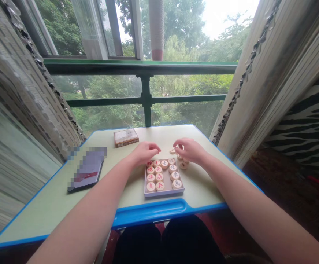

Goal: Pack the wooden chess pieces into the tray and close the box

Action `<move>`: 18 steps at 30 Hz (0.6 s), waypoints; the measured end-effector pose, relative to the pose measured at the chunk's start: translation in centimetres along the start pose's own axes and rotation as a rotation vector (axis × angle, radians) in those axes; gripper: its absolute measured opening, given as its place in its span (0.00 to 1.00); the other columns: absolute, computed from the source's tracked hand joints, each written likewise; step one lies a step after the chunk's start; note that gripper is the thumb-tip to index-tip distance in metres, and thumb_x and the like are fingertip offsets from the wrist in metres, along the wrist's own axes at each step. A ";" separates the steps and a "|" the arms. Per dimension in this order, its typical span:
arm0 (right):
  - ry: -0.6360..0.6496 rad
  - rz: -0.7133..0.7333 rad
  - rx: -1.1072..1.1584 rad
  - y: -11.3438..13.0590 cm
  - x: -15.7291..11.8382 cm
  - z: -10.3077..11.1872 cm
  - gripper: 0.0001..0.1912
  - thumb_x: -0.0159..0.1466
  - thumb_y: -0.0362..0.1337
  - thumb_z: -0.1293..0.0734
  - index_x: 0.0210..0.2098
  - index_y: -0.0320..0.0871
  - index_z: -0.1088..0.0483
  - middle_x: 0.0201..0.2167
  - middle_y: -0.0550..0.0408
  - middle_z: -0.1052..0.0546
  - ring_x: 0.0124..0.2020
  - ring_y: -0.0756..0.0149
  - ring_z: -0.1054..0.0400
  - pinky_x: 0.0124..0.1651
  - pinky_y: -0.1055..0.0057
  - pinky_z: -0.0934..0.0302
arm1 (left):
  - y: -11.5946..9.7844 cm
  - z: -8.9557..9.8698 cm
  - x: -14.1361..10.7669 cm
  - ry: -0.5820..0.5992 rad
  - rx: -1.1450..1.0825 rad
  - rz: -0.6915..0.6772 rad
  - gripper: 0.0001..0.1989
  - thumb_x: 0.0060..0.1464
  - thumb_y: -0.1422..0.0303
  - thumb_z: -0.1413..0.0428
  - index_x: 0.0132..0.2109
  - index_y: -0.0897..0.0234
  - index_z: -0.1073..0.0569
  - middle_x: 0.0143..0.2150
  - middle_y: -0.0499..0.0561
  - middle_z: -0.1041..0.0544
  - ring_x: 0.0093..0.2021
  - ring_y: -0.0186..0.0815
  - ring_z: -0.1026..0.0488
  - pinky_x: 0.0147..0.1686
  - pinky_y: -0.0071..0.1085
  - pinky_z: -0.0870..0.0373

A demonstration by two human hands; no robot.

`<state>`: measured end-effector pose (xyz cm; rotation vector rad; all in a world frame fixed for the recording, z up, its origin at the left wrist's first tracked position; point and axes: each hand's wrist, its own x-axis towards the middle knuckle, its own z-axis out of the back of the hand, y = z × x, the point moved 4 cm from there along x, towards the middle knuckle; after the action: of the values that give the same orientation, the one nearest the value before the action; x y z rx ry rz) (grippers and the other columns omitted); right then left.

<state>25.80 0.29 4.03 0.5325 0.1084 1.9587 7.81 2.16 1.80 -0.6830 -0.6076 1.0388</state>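
A shallow pale box (164, 194) holds several round xiangqi pieces with red or dark characters, some stacked; its middle column is partly bare. My left hand (147, 151) hovers beside the box's far left corner, fingers loosely curved and apart from the thumb, with nothing visible in them. Just beyond the far right corner, my right hand (189, 149) has thumb and fingertips closed at the edge of a xiangqi piece (172, 150). Under and beside that hand lie a few loose pieces, including a dark-marked piece (183, 165); the palm partly hides some.
The pale table (126, 190) has a blue raised edge. A flat box lid (126, 138) lies at the back left, and a dark-edged tablet-like device (89, 170), partly blurred, lies at the left. Curtains (249, 80) hang at both sides; a green railing (147, 99) stands behind.
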 end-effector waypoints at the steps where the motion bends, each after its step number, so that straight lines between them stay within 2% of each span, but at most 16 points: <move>1: 0.012 -0.035 -0.025 -0.5 0.1 -0.2 0.10 0.56 0.32 0.39 0.33 0.43 0.27 0.28 0.54 0.28 0.31 0.68 0.36 0.34 0.73 0.45 | 0.0 0.0 0.0 -0.003 -0.004 0.001 0.13 0.42 0.70 0.51 0.32 0.64 0.24 0.33 0.49 0.22 0.35 0.35 0.27 0.36 0.27 0.33; 5: 0.082 -0.088 -0.056 -1.4 0.2 -1.0 0.11 0.55 0.38 0.37 0.36 0.45 0.26 0.34 0.51 0.28 0.34 0.65 0.34 0.36 0.72 0.43 | -0.3 0.1 -0.2 -0.010 -0.003 -0.003 0.13 0.42 0.70 0.51 0.32 0.65 0.24 0.33 0.50 0.22 0.36 0.36 0.27 0.37 0.28 0.33; 12: 0.100 -0.059 -0.033 -1.3 0.5 -1.9 0.11 0.56 0.43 0.36 0.34 0.44 0.27 0.33 0.51 0.29 0.35 0.64 0.34 0.37 0.71 0.42 | -0.5 0.3 -0.3 -0.019 -0.035 0.001 0.12 0.42 0.70 0.50 0.33 0.65 0.24 0.33 0.50 0.22 0.36 0.36 0.27 0.37 0.29 0.33; 15: 0.044 -0.042 -0.030 -1.3 0.6 -1.6 0.10 0.55 0.42 0.34 0.31 0.42 0.28 0.31 0.51 0.29 0.34 0.64 0.35 0.37 0.70 0.42 | -0.5 0.5 -0.3 -0.027 -0.065 0.003 0.12 0.43 0.69 0.49 0.33 0.65 0.24 0.33 0.50 0.22 0.36 0.36 0.27 0.37 0.29 0.34; 18: -0.091 0.001 0.001 -0.9 0.6 -0.9 0.09 0.55 0.41 0.34 0.30 0.41 0.29 0.30 0.52 0.30 0.34 0.64 0.36 0.38 0.69 0.42 | -0.8 0.6 -0.4 -0.032 -0.077 0.004 0.12 0.44 0.65 0.47 0.33 0.67 0.23 0.32 0.51 0.22 0.34 0.36 0.28 0.35 0.29 0.34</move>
<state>26.02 1.39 3.13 0.6216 0.0513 1.9315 7.67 1.64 2.69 -0.7360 -0.6769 1.0359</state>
